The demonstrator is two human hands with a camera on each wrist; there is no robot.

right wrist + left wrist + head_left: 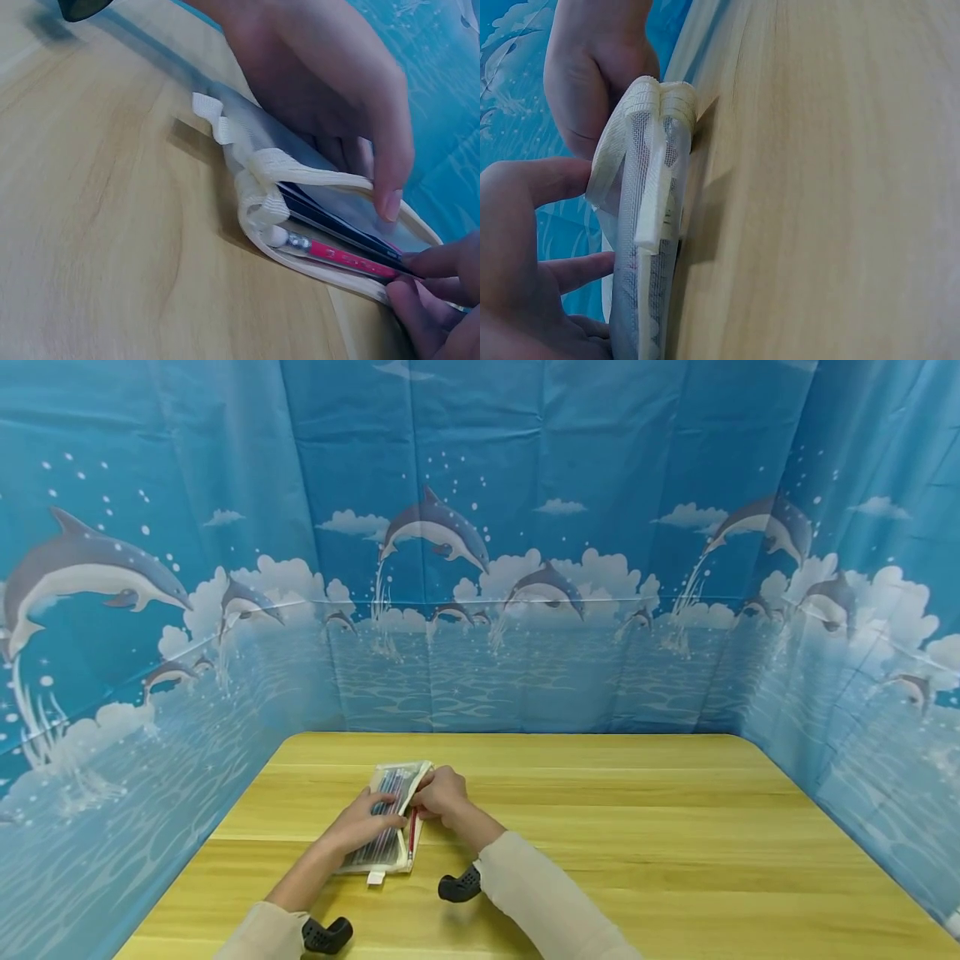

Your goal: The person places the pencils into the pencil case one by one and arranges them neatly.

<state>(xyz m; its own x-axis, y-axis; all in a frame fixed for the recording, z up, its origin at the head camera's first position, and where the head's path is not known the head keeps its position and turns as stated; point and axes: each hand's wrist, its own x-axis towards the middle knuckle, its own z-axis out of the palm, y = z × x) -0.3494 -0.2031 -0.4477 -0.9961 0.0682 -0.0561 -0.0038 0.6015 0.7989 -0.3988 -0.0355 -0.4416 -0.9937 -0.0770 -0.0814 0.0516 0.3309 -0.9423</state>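
A mesh zip pouch (387, 866) with cream edging lies flat on the table, pens or pencils showing through its top. My left hand (365, 823) rests over the pouch with fingers spread. Its thumb touches the cream zip edge beside the opening in the right wrist view. My right hand (444, 795) is at the far right end of the opening, where its thumb and fingers pinch a red pencil (349, 257) with a white eraser. Dark slim items (330, 217) lie inside next to that pencil. The pencil's other end is hidden by the right hand.
The yellow wooden table (637, 843) extends widely to the right of the pouch. A blue dolphin-print curtain (525, 685) surrounds its back and sides. Black curved devices stick out near both wrists, including one by the right cuff (460, 887).
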